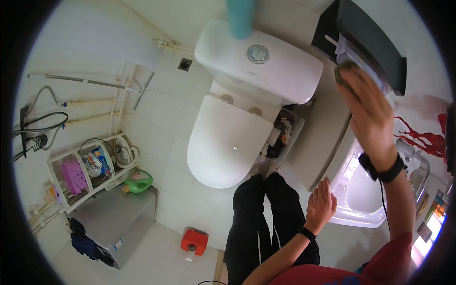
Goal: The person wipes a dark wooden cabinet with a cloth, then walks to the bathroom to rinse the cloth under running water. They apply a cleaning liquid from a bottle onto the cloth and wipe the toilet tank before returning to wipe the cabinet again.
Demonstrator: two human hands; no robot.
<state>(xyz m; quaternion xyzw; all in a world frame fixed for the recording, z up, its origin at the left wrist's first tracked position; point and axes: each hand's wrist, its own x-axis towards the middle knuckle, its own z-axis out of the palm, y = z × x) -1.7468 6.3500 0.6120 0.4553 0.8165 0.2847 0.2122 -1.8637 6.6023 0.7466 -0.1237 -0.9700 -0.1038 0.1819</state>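
Note:
My right hand (372, 110) is raised beside a black wall-mounted tissue dispenser (370, 42), whose cover stands open with white paper (351, 53) inside. Its fingers are closed on a small dark green thing (342, 71), perhaps a scouring pad, too blurred to name surely. Below, my left hand (320, 206) hovers by the front edge of a white washbasin (367, 192), fingers extended and nothing in them. A black band is on each wrist. In front of me is a white toilet (228, 142) with its lid down.
A turquoise container (241, 21) stands on the cistern (210, 46). Between toilet and vanity cabinet (313, 142) sits a waste bin (290, 142) with rubbish. At left are a washing machine (117, 221), a green detergent bottle (139, 181) and a rack (74, 205). Red cloth strips (424, 139) hang near the tap (424, 171).

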